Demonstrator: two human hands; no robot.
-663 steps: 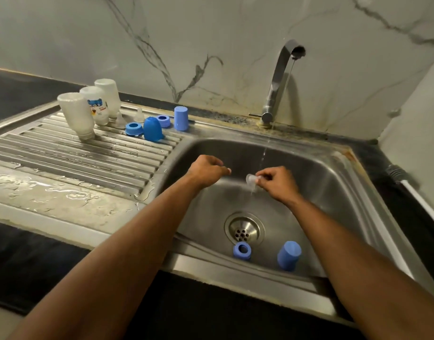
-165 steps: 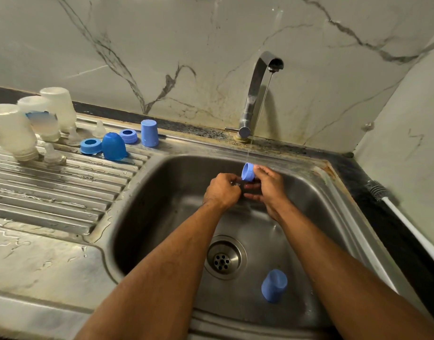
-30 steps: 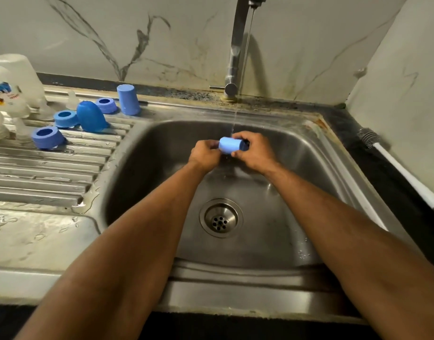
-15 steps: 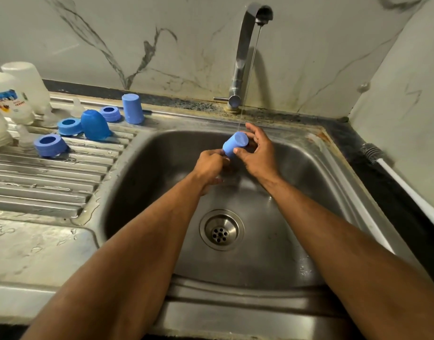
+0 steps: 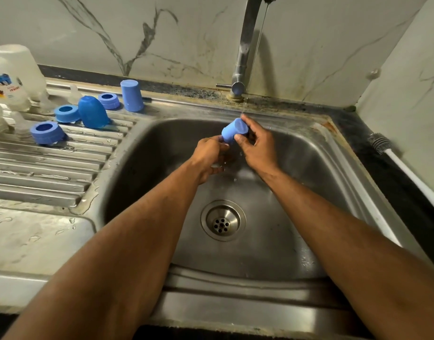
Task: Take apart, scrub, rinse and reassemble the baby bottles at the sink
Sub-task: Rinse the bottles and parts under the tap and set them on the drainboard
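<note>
Blue cap (image 5: 234, 130), level a second ago, now tilts closed-end-up under the tap (image 5: 245, 45); my right hand (image 5: 257, 146) grips it, left hand (image 5: 209, 155) pinches its lower rim. Last piece rinsing.

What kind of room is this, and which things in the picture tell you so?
Most likely a home kitchen. A steel sink with a ribbed drainboard is set into a counter below a running tap and a marble-look wall, and washed baby bottles stand draining.

Single head-worn wide-angle view, aimed forward and down, close above the sink (image 5: 316, 153), faucet (image 5: 245, 42) cropped at top centre, drainboard (image 5: 51, 168) at left, forearms entering from the bottom edge
</note>
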